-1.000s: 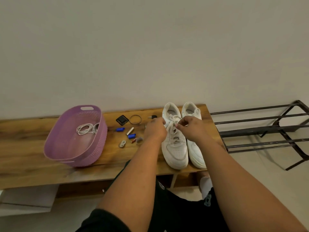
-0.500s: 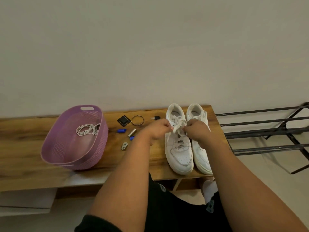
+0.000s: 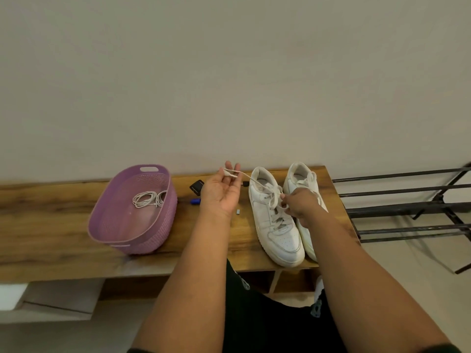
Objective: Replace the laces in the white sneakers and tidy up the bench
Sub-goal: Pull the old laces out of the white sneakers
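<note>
Wooden surface (image 3: 51, 225), sneakers at its end.
My left hand (image 3: 221, 191) pinched the lace (image 3: 251, 180), right hand (image 3: 300, 203) gripped its loops; yanking risked dragging the left sneaker (image 3: 276, 225) off.

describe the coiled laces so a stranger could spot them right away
Start at the wooden bench and find the purple basket on its left part. The coiled white laces lie inside it near the far wall, the only thing in it, away from the sneakers.
</note>
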